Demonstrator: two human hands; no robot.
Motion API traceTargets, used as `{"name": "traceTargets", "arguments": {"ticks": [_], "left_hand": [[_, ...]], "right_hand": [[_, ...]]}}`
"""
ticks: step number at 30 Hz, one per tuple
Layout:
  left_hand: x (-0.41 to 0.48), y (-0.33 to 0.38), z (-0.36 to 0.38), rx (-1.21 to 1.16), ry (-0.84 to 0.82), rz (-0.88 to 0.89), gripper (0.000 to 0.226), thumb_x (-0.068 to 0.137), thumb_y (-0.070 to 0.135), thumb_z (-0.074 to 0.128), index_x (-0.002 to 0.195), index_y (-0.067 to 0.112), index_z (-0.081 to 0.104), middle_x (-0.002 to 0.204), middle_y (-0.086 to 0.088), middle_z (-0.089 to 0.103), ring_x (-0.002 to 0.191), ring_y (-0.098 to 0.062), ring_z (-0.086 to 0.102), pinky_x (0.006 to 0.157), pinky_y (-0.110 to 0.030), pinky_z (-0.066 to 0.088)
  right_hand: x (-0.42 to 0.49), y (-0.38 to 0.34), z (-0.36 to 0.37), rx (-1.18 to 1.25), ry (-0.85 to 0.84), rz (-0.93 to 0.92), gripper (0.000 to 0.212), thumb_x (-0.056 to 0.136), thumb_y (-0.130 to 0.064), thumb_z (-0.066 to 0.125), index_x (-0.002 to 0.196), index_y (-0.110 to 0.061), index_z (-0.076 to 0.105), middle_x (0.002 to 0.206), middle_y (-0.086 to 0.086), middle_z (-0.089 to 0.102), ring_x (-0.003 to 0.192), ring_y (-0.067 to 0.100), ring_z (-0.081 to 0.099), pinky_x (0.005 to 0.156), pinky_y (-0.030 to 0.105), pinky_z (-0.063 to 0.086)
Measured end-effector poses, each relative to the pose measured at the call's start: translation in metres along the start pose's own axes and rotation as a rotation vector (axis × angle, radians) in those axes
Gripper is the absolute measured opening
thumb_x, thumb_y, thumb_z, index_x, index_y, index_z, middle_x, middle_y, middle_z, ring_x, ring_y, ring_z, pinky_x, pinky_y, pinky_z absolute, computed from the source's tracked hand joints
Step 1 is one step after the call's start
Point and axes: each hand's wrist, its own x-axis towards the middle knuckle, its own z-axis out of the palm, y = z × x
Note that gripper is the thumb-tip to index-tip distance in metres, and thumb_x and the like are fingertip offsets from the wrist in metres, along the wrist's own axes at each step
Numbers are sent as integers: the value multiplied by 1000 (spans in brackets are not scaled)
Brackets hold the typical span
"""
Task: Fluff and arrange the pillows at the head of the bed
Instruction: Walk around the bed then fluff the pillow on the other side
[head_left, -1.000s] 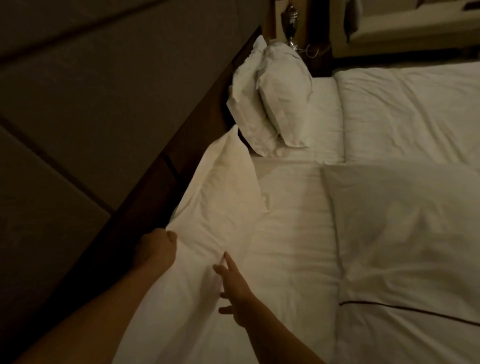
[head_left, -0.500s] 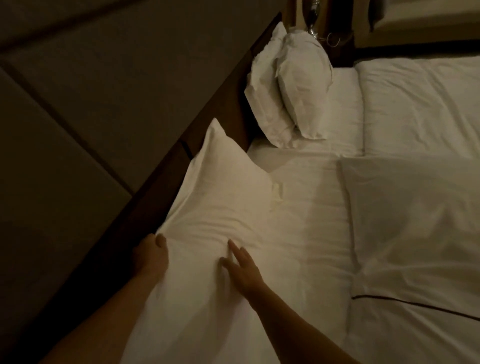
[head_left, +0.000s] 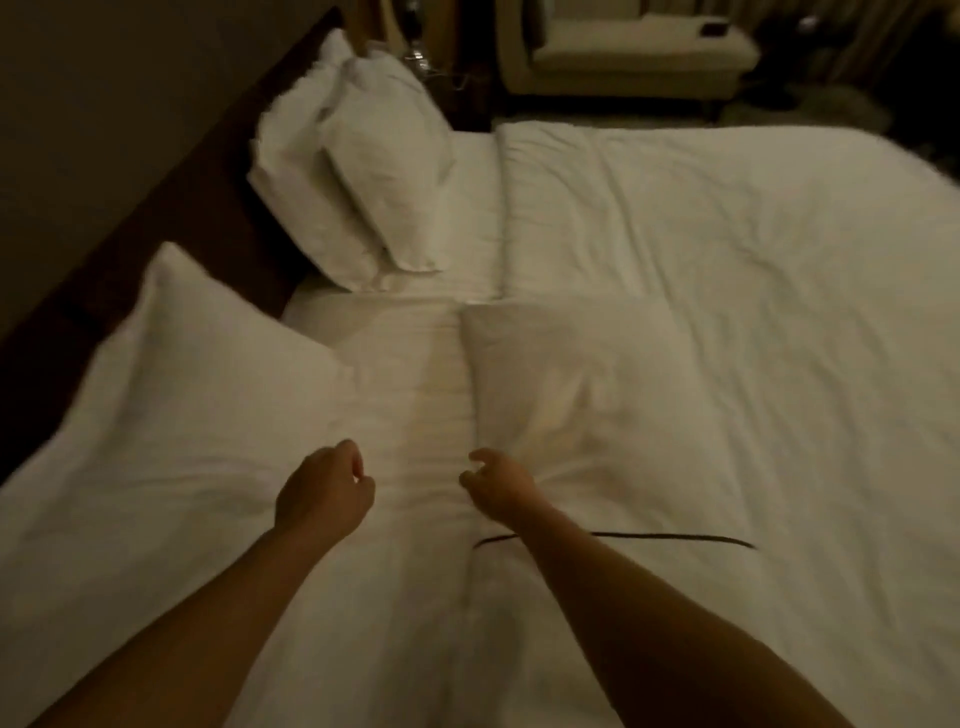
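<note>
A white pillow (head_left: 171, 395) leans on the dark headboard (head_left: 171, 218) at my left. My left hand (head_left: 324, 493) hovers off its right edge over the sheet, fingers curled in, holding nothing. A second white pillow (head_left: 587, 395) with a dark piping line (head_left: 675, 536) lies flat on the bed to the right. My right hand (head_left: 498, 483) is at this pillow's puckered left edge, thumb and fingers bent and apart; whether it touches the fabric is unclear. Two more pillows (head_left: 374, 171) stand propped against the headboard farther along.
A white duvet (head_left: 727, 249) covers the right side of the bed. A bare strip of sheet (head_left: 421, 374) runs between the two near pillows. Beyond the bed stand a nightstand with a lamp (head_left: 415, 47) and a pale sofa (head_left: 639, 57).
Both hands left the left pillow and swung right. The left hand now hangs over the sheet, and the right hand has reached the piped pillow's edge. The camera turned right.
</note>
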Motion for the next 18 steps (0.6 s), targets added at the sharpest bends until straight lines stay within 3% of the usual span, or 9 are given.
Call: {"name": "traceTargets", "arguments": {"ticks": [4,7,10,12,16,18], "left_hand": [[-1,100,88,-184,-166,-63,18,84,36,58,79,20,52,84,-4,62,74,-23,56,62,-31,44],[0,143,160,-346,-231,-181,41,84,51,55,104,15,54,108,-12,62,95,-31,58,72,-31,43],[0,162,206,-415,-252,-330,72,74,75,49,119,19,47,120,-14,55,106,-35,54,88,-39,45],[1,170,221,-481,-211,-443,91,58,88,46,123,24,41,125,-15,48,110,-37,50,91,-40,40],[0,170,217,-743,-272,-588,130,33,96,55,140,26,27,139,-7,46,121,-30,49,96,-34,38],[0,170,206,-785,-288,-576,135,27,94,61,140,22,40,139,-4,52,119,-26,54,95,-32,43]], "right_hand": [[-5,106,-132,-240,337,135,56,84,-43,61,136,-28,50,135,9,55,123,32,49,99,43,44],[-9,188,-190,-281,383,325,75,77,-66,62,143,-38,37,143,9,42,128,38,40,103,52,39],[-5,254,-196,17,263,327,94,78,-73,56,153,-31,19,156,13,30,136,40,36,111,51,31],[-3,287,-181,244,286,288,99,76,-74,55,154,-32,11,158,10,29,137,40,36,111,49,29],[15,314,-150,370,401,264,91,78,-73,52,152,-35,14,154,13,35,131,43,42,109,51,30],[21,317,-148,431,411,269,86,82,-69,53,150,-31,17,152,16,37,130,44,42,107,52,31]]}}
